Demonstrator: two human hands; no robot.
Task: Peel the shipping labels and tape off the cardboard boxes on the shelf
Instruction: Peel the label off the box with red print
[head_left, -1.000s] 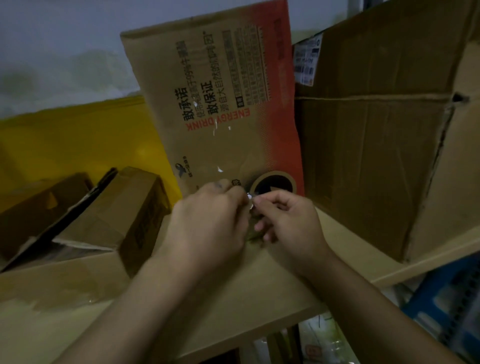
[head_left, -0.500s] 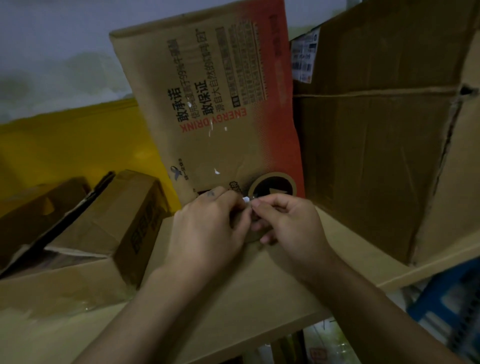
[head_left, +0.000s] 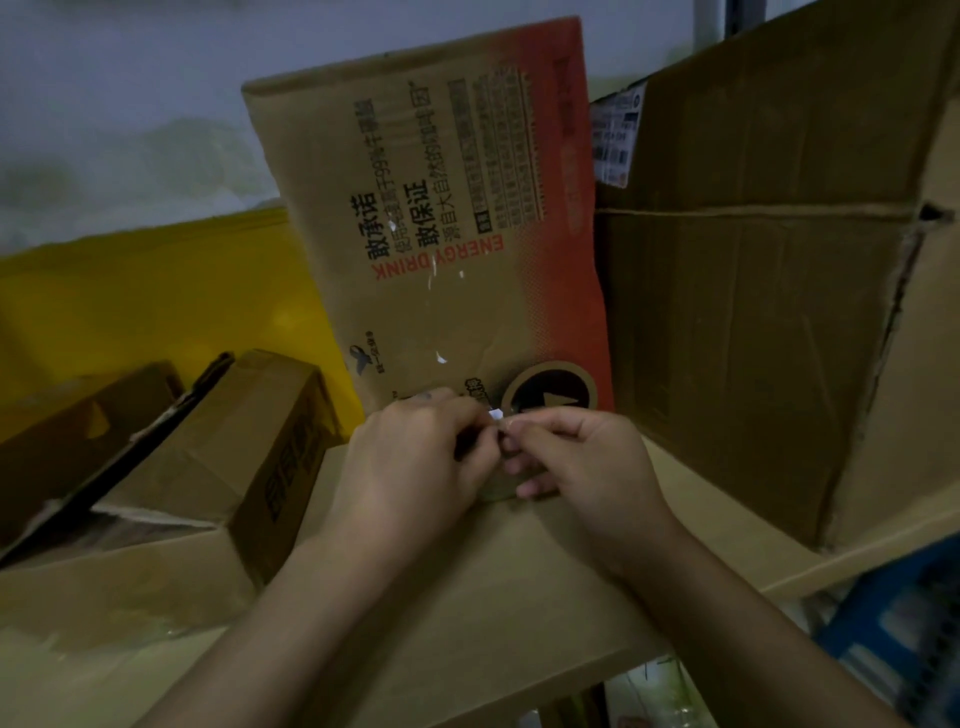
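Note:
A flattened energy-drink carton (head_left: 441, 218), brown with a red right side and black print, stands upright at the back of the shelf. My left hand (head_left: 415, 467) and my right hand (head_left: 582, 467) meet at its lower edge, fingers curled, pinching a small shiny scrap of tape (head_left: 496, 414) between their fingertips. Small white tape remnants dot the carton's face. A white shipping label (head_left: 615, 137) sticks to the large brown box (head_left: 753, 322) on the right.
A small brown box (head_left: 234, 457) lies tilted on the left beside another carton (head_left: 67, 441). A yellow wall band (head_left: 156, 291) runs behind. The pale shelf board (head_left: 493, 597) carries everything. Blue items (head_left: 893, 623) sit below at the right.
Both hands stay together at the carton's lower edge, still working the tape scrap. The view has shifted slightly; the carton leans a little differently.

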